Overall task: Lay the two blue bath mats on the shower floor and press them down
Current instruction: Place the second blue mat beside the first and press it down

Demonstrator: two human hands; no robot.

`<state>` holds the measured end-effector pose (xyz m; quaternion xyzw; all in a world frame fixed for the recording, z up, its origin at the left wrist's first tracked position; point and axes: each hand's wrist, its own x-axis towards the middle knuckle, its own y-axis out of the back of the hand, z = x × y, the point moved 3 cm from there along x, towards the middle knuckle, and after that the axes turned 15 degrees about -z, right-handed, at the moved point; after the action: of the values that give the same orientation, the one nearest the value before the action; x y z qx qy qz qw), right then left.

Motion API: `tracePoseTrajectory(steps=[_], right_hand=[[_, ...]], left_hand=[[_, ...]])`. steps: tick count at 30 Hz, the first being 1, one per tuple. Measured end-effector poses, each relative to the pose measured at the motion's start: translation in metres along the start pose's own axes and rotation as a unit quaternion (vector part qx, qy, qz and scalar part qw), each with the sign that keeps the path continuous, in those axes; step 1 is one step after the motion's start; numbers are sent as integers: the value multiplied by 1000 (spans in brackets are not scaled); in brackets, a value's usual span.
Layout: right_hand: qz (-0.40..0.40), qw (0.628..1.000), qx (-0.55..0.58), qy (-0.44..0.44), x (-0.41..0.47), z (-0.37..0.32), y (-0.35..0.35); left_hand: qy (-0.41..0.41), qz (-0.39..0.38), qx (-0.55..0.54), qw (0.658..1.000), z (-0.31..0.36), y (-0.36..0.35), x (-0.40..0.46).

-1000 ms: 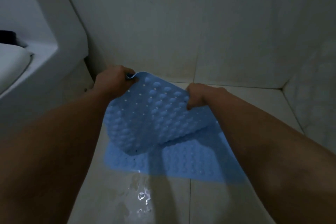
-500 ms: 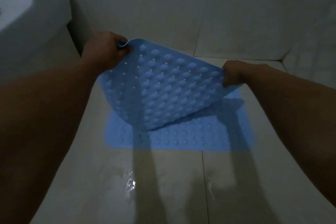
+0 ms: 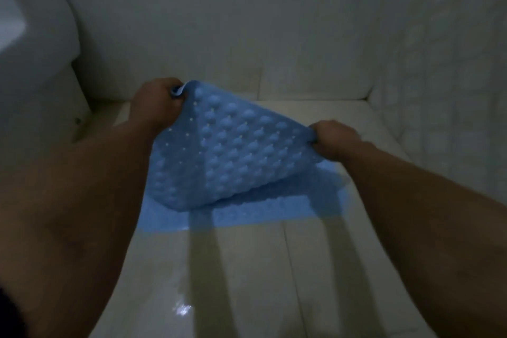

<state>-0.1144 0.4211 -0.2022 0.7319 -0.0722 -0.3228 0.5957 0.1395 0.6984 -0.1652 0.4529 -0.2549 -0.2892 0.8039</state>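
My left hand [image 3: 156, 105] and right hand [image 3: 333, 138] each pinch a far corner of the second blue mat [image 3: 230, 151], which hangs above the first mat [image 3: 263, 210] lying flat on the shower floor [image 3: 247, 269]. I should lower its near edge beside the first, not overlapping, then flatten it outward before pressing.

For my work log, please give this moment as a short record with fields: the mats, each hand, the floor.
held mat: blue bumpy rubber bath mat, lifted in the air, sagging, above the other mat
laid mat: second blue bath mat, flat on the floor, partly hidden
left hand: grips the far left corner of the held mat
right hand: pinches the right corner of the held mat
floor: pale tiled shower floor, wet shine near the camera
done so far: one mat laid, one not yet
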Motion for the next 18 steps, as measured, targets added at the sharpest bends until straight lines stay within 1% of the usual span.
tracePoseTrajectory(steps=[4, 7, 10, 11, 13, 14, 16, 18], right_hand=[[27, 1000, 4, -5, -11, 4, 8], [54, 998, 2, 19, -20, -4, 15], [84, 995, 18, 50, -31, -8, 25], [82, 994, 29, 62, -38, -8, 30], [48, 994, 54, 78, -50, -10, 46], [22, 995, 57, 77, -56, -11, 58], [-36, 997, 41, 54, -72, -11, 88], [-108, 994, 10, 12, -90, -10, 116]], left_hand=[[-28, -57, 68, 996, 13, 12, 0], [-29, -71, 124, 989, 12, 30, -19], [-14, -68, 131, 989, 6, 46, -48], [-10, -67, 128, 989, 5, 52, -57], [3, -75, 117, 990, 8, 72, -69], [11, -90, 115, 989, 14, 83, -71], [29, -144, 114, 983, 30, 101, -72], [75, -213, 106, 968, 47, 112, -73]])
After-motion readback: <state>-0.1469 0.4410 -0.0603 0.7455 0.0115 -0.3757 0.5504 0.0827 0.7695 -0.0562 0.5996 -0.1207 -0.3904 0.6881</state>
